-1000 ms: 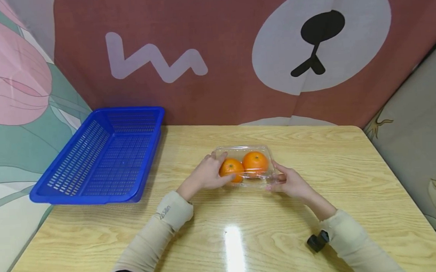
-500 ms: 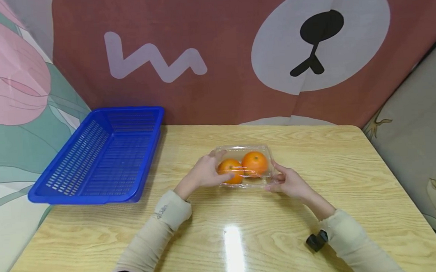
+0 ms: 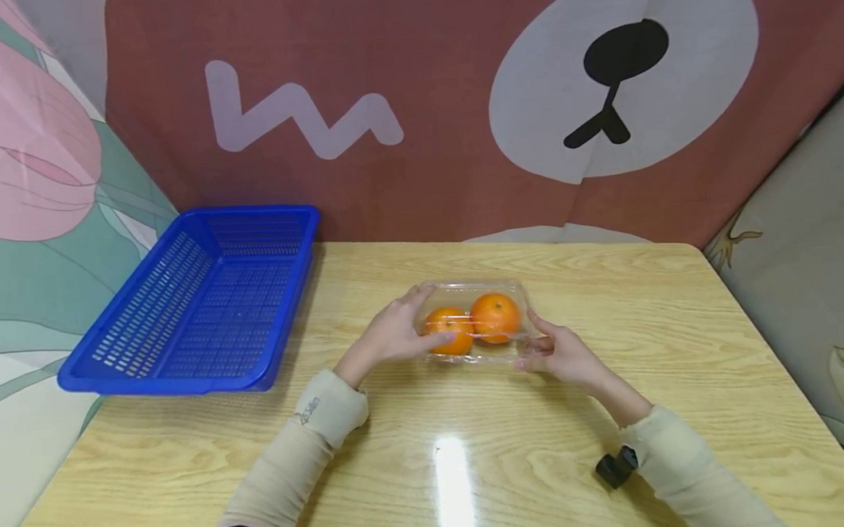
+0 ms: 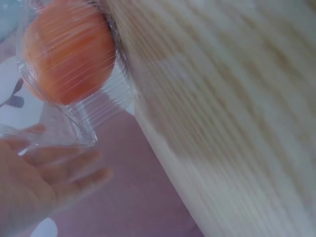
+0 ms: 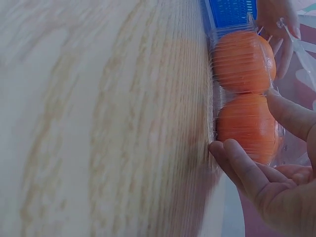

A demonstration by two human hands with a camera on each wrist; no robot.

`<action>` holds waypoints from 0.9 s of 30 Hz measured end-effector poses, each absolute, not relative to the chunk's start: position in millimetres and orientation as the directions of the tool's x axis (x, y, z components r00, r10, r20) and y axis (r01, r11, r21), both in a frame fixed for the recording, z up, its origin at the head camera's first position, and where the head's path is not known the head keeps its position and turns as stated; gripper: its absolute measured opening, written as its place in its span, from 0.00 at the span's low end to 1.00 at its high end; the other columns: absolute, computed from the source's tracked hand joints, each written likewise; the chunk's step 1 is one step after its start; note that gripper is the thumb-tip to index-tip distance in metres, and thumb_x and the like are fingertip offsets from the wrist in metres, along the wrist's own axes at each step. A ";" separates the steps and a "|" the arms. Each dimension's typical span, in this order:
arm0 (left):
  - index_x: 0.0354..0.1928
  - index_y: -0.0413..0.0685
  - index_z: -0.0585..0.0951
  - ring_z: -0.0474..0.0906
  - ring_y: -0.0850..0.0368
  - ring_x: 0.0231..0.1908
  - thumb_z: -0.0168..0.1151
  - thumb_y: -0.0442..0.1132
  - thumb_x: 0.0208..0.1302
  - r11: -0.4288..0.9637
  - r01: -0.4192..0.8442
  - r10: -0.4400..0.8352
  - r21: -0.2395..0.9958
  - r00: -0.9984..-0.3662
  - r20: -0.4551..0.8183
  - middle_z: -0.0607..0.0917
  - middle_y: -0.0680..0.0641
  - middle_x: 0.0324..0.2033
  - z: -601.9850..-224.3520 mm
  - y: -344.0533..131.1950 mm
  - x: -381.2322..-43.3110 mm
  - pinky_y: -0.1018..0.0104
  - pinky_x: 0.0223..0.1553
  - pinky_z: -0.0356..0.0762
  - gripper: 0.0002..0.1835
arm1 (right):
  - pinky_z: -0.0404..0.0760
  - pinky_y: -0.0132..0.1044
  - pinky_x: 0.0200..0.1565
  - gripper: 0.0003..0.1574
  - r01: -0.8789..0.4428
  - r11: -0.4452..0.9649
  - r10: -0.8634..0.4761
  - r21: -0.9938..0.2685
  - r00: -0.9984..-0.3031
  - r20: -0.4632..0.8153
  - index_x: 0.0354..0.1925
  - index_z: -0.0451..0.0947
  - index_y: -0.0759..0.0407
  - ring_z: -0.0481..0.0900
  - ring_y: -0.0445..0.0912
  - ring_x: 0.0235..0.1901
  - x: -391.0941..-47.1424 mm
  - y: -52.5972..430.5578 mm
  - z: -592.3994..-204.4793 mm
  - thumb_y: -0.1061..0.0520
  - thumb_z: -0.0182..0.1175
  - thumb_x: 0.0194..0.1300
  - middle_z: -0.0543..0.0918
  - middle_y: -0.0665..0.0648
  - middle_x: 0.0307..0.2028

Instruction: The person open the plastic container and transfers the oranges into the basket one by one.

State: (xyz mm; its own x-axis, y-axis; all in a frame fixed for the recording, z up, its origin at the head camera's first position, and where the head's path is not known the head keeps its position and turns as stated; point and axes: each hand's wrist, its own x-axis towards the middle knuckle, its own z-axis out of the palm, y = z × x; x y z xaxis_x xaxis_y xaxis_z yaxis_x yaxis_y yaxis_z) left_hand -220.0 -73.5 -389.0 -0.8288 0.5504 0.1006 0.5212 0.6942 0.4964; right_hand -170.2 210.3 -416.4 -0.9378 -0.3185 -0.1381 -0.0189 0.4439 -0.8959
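Note:
A clear plastic fruit box with two oranges, the left orange and the right orange, stands on the wooden table. My left hand is at its left end, thumb overlapping the left orange in the head view. In the left wrist view the left fingers reach out straight beside a corner of the clear plastic. My right hand grips the box's right end. The right wrist view has its thumb at the upper rim and fingertips low against the side.
A blue plastic basket with slotted walls stands on the left of the table. Behind the table hangs a cloth with a bear print. A small black device sits at the right wrist.
My left fingers have shifted slightly left, from over the box's far left corner to its edge. The right hand and the box have hardly moved.

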 end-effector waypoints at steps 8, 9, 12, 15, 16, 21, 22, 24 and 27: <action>0.65 0.42 0.62 0.60 0.45 0.62 0.60 0.64 0.51 0.671 0.499 0.514 0.549 -0.846 0.141 0.65 0.40 0.63 -390.4 -73.1 -222.2 0.52 0.60 0.59 0.46 | 0.78 0.34 0.41 0.56 -0.015 0.447 -0.308 -0.895 -0.941 -0.138 0.68 0.40 0.69 0.73 0.59 0.51 -171.0 211.0 -418.1 0.61 0.66 0.54 0.69 0.74 0.54; 0.65 0.42 0.62 0.61 0.45 0.62 0.60 0.63 0.51 0.661 0.496 0.512 0.563 -0.847 0.143 0.65 0.40 0.63 -390.4 -73.3 -222.6 0.53 0.60 0.59 0.46 | 0.78 0.34 0.41 0.56 -0.013 0.447 -0.307 -0.895 -0.942 -0.139 0.68 0.40 0.69 0.73 0.59 0.51 -171.1 210.9 -417.9 0.61 0.66 0.53 0.69 0.75 0.54; 0.65 0.41 0.63 0.61 0.46 0.62 0.62 0.61 0.51 0.638 0.488 0.508 0.596 -0.848 0.150 0.66 0.41 0.62 -391.5 -74.4 -224.6 0.55 0.60 0.59 0.44 | 0.78 0.33 0.40 0.56 -0.002 0.435 -0.304 -0.900 -0.942 -0.145 0.68 0.40 0.69 0.73 0.59 0.51 -171.1 210.5 -417.5 0.62 0.66 0.53 0.68 0.75 0.55; 0.64 0.41 0.63 0.62 0.47 0.61 0.62 0.59 0.52 0.607 0.491 0.513 0.625 -0.842 0.163 0.67 0.42 0.62 -392.9 -76.4 -226.3 0.56 0.60 0.60 0.43 | 0.78 0.33 0.39 0.56 0.006 0.426 -0.307 -0.905 -0.940 -0.151 0.68 0.39 0.69 0.73 0.59 0.51 -170.9 210.4 -417.5 0.62 0.65 0.54 0.67 0.75 0.55; 0.64 0.41 0.64 0.62 0.47 0.61 0.63 0.58 0.52 0.595 0.492 0.515 0.636 -0.840 0.169 0.67 0.42 0.62 -393.3 -77.1 -227.0 0.56 0.60 0.60 0.42 | 0.78 0.33 0.39 0.56 0.008 0.424 -0.306 -0.906 -0.940 -0.152 0.68 0.40 0.69 0.73 0.59 0.51 -170.8 210.4 -417.4 0.62 0.65 0.54 0.67 0.75 0.55; 0.64 0.40 0.64 0.62 0.46 0.61 0.62 0.52 0.55 0.529 0.500 0.527 0.686 -0.827 0.197 0.67 0.41 0.61 -394.4 -81.6 -229.2 0.53 0.60 0.60 0.38 | 0.77 0.37 0.44 0.55 -0.001 0.437 -0.302 -0.900 -0.942 -0.146 0.68 0.40 0.69 0.72 0.59 0.52 -170.3 210.1 -416.6 0.61 0.65 0.54 0.71 0.74 0.53; 0.64 0.40 0.65 0.62 0.46 0.61 0.62 0.52 0.56 0.523 0.498 0.524 0.691 -0.828 0.200 0.67 0.40 0.61 -394.7 -82.5 -229.6 0.53 0.60 0.60 0.37 | 0.76 0.39 0.45 0.55 -0.003 0.442 -0.300 -0.897 -0.943 -0.145 0.68 0.41 0.69 0.72 0.59 0.53 -170.3 210.0 -416.4 0.61 0.65 0.54 0.71 0.74 0.52; 0.63 0.41 0.65 0.62 0.45 0.61 0.61 0.50 0.57 0.514 0.497 0.521 0.699 -0.828 0.205 0.68 0.40 0.61 -395.1 -84.3 -230.4 0.52 0.59 0.60 0.35 | 0.74 0.43 0.49 0.54 -0.007 0.458 -0.297 -0.889 -0.944 -0.145 0.68 0.42 0.70 0.70 0.59 0.55 -170.3 209.7 -416.1 0.60 0.65 0.55 0.72 0.72 0.52; 0.63 0.41 0.66 0.63 0.45 0.60 0.60 0.48 0.59 0.500 0.481 0.508 0.720 -0.836 0.206 0.69 0.41 0.60 -394.9 -86.2 -230.8 0.50 0.58 0.62 0.32 | 0.72 0.46 0.51 0.54 -0.006 0.466 -0.295 -0.885 -0.944 -0.149 0.68 0.42 0.70 0.70 0.58 0.54 -170.4 209.2 -415.6 0.59 0.65 0.54 0.72 0.72 0.52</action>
State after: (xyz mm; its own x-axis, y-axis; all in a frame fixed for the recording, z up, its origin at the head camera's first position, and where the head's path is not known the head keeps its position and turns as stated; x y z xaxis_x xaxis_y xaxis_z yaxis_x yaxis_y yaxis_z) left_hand -230.8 -86.2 -394.9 -0.8362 0.5081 0.2063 0.4814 0.5002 0.7198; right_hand -170.4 209.2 -415.6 -0.9437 -0.2952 -0.1494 -0.0057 0.4661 -0.8847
